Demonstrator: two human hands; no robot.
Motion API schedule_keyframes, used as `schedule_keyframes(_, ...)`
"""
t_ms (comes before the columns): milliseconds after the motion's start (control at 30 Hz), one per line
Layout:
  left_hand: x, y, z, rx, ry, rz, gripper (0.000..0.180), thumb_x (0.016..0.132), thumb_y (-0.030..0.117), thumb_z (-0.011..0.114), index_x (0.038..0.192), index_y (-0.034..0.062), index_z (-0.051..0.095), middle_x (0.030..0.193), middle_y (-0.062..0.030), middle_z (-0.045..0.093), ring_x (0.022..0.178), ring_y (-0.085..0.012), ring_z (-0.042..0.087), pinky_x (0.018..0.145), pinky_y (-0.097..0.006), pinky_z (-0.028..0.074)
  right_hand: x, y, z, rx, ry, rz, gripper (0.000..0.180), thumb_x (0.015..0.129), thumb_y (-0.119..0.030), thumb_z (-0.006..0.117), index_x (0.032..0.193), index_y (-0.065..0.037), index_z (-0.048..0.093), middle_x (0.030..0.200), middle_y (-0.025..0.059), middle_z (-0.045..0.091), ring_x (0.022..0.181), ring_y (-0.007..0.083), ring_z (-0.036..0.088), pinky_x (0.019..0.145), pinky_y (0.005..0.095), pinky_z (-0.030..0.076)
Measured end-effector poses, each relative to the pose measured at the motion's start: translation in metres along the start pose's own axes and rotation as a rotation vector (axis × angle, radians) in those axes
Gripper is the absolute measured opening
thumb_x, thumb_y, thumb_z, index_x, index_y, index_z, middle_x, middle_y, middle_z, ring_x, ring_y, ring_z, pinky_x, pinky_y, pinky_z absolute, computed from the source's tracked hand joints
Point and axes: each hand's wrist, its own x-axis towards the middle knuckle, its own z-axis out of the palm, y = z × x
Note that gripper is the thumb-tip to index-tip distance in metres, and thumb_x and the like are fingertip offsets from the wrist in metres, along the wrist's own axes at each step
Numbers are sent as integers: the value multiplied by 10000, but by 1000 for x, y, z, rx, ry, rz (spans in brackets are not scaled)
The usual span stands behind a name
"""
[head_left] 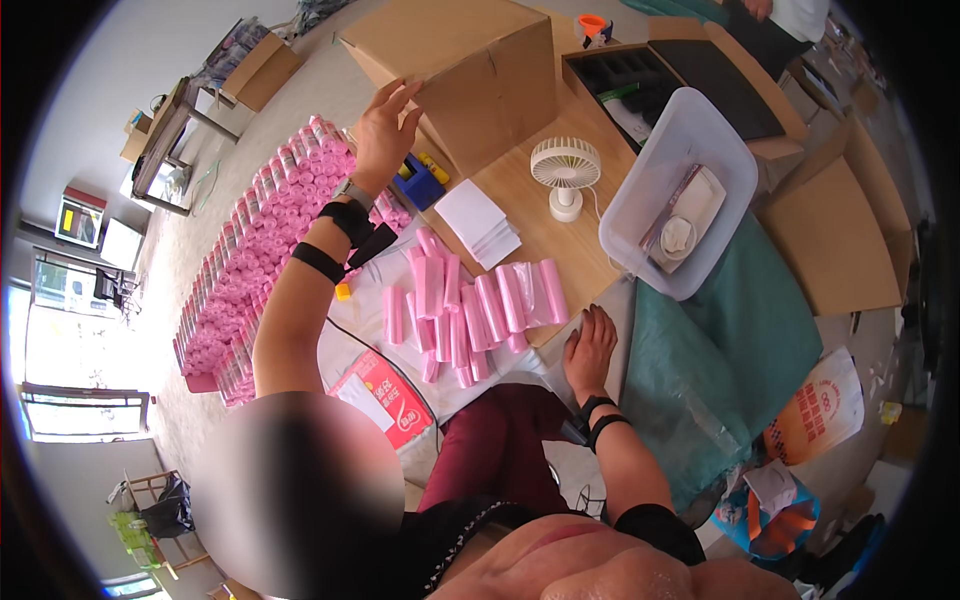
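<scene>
A loose pile of slim pink rolls (428, 290) lies on the near side of the wooden desk (522, 190), closer to the person than the white papers (475, 215). The rolls look smooth and glossy, several lying across others, most pointing roughly away from the person. The left grip (382, 138) is raised and released, fingers spread beside the large cardboard box (490, 105); whether they touch it I cannot tell. The right grip (590, 352) is also released, back upward, fingers extended near the rolls' right end.
</scene>
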Motion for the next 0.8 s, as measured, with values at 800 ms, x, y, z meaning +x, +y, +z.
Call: schedule_keyframes(800, -124, 145, 209, -457, -287, -616, 275, 787, 191, 786, 946, -19, 704, 895, -247, 707, 876, -435, 689, 795, -478, 556, 4, -2, 1, -28, -16, -4, 470, 903, -112, 563, 1349, 21, 495, 1448, 184, 474, 1397, 362, 391, 1191, 514, 271)
